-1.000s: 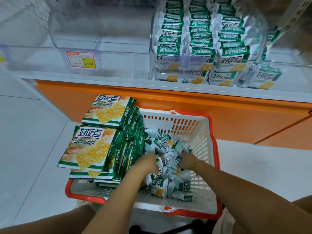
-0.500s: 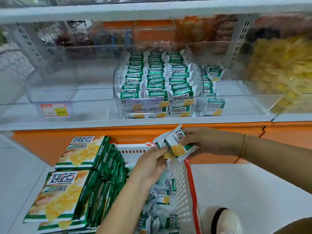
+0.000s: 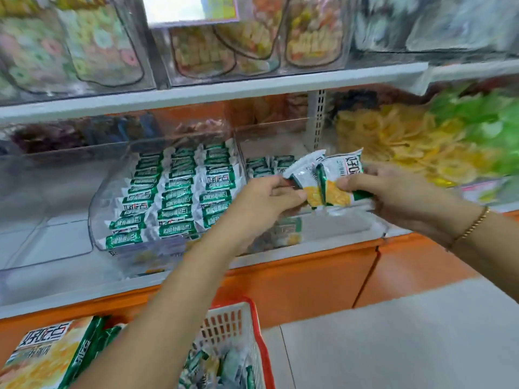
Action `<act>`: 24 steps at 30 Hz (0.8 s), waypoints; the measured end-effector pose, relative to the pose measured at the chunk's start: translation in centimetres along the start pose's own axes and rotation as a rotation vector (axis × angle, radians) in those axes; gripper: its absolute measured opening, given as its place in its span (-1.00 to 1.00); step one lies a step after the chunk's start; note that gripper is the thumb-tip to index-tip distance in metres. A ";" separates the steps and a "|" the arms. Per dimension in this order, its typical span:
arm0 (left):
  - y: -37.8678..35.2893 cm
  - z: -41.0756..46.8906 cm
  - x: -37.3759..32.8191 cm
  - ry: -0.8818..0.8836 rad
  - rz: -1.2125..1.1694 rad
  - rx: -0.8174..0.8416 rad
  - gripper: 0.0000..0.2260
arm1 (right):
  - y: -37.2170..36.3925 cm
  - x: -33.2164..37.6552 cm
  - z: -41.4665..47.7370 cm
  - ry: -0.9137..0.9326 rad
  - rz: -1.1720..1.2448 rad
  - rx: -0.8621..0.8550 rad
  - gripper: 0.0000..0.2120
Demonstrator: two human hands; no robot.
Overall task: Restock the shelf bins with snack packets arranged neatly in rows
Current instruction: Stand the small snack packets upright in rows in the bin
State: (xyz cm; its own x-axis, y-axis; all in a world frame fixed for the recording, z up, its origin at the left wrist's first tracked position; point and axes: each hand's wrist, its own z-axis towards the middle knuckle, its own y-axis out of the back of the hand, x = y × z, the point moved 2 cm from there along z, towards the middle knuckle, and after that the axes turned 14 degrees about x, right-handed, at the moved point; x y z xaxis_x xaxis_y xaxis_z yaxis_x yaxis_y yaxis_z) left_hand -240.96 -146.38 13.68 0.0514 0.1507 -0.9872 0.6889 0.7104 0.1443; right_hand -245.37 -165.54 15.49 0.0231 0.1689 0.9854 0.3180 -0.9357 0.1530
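Observation:
Both my hands hold a small stack of green-and-white snack packets [image 3: 328, 178] in front of the shelf. My left hand [image 3: 264, 197] pinches the stack's left end and my right hand [image 3: 393, 192] grips its right end, thumb on top. Behind them a clear bin [image 3: 345, 223] holds a few of the same packets [image 3: 264, 165] at its back. To its left another clear bin [image 3: 97, 217] is filled with three neat rows of packets [image 3: 179, 192]. Below, a white and red basket [image 3: 233, 324] holds more loose packets [image 3: 222, 366].
Large green cracker bags [image 3: 47, 352] lean on the basket's left side. An empty clear bin [image 3: 42, 228] stands at far left. Yellow and green snacks [image 3: 415, 141] fill the bin at right. An upper shelf [image 3: 213, 88] carries clear bins of sweets. Orange base panel [image 3: 309, 279] and grey floor below.
My hands came out of the basket with a stack of packets and have risen to the bin on the shelf. The view has tilted up.

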 end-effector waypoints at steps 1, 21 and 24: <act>0.5 1.5 -0.7 0.012 0.064 0.042 -0.91 | 1.0 0.3 0.3 0.006 -0.015 0.007 -0.83; 1.5 10.0 1.5 0.525 1.374 0.587 -0.67 | 7.2 -5.1 18.8 -0.258 -1.024 0.091 -0.39; 1.6 10.1 1.5 0.514 1.361 0.593 -0.66 | 7.7 -5.9 19.9 -0.243 -0.952 0.085 -0.36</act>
State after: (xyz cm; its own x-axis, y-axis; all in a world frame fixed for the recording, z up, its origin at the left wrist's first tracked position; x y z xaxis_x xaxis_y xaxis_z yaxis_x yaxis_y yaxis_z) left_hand -232.51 -151.98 11.76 0.6887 0.7251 0.0022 0.5137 -0.4900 0.7043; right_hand -224.20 -167.61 9.34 -0.0862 0.9080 0.4099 0.3715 -0.3525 0.8589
